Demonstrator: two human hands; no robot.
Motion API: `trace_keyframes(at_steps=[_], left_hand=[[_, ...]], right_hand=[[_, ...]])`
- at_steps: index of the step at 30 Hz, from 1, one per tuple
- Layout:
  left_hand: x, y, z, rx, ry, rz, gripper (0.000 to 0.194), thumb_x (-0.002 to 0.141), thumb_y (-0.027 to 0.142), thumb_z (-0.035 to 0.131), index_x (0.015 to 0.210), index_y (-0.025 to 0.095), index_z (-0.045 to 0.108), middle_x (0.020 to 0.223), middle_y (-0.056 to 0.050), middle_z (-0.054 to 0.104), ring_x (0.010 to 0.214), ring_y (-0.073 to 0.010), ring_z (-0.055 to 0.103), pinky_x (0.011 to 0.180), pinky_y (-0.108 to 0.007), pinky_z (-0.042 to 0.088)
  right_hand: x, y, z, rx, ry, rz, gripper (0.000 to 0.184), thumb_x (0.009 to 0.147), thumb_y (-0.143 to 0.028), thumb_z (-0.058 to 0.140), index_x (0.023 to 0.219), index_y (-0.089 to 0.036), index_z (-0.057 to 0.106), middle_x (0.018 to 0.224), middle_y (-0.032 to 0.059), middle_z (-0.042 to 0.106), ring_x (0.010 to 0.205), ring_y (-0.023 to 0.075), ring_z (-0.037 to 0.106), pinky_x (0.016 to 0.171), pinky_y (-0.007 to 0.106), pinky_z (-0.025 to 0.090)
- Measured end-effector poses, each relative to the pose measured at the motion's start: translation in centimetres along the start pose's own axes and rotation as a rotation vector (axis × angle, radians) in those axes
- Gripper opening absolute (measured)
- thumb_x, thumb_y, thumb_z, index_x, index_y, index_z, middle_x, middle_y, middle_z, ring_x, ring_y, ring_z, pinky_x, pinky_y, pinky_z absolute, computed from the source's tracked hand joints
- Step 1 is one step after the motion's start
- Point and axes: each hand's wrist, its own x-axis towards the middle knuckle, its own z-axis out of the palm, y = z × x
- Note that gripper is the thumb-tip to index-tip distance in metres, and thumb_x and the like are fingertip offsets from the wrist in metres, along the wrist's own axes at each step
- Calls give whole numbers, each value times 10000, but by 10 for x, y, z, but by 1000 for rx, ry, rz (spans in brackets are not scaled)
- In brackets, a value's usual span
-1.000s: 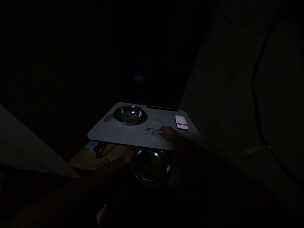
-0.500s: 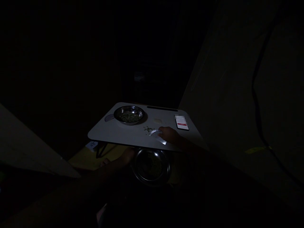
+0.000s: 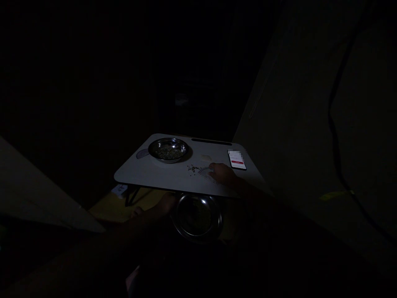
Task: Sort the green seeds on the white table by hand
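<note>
My right hand [image 3: 223, 174] pinches a clear half-round plastic piece [image 3: 205, 171], which looks like a protractor, against the white table top. Just left of its curved edge lies a loose scatter of small green seeds [image 3: 194, 169]. Below the table's near edge, my left hand [image 3: 168, 200] grips the left rim of a steel bowl [image 3: 218, 223], whose inside is dim with some green seeds in it. A second steel bowl [image 3: 151, 156] stands on the table at the far left and holds more of these seeds.
The white folding table [image 3: 145, 176] has a dark slot [image 3: 211, 141] along its far edge. A lit phone [image 3: 238, 160] lies at its right, a pale patch [image 3: 205, 157] mid-table. A wall [image 3: 310, 124] with a dark cable rises on the right. Surroundings are very dark.
My right hand has shifted slightly right and up with the plastic piece, which has lost its bright glare and now shows see-through. My left hand and both bowls stay put.
</note>
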Motion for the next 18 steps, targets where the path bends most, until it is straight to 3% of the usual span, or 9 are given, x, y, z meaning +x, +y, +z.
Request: trace_keyframes(at_steps=[7,18], left_hand=[[8,-11,1,61,83,13,136,595,150,481,603,140,616,665,-37,653,707,-198,574,665,-273,416],[-1,-1,2,-10,19,-61,143,599,163,468,600,118,604,565,-35,622,620,-185,569,555,-263,428]], right_hand=[[-3,2,3,49,-22,-72,333,748,-350,417,1023,-187,511,982,65,578,869,173,520,685,239,360],[0,-9,-3,-4,4,-38,337,757,-352,400,1036,-193,503,966,81,581,851,193,527,660,264,376]])
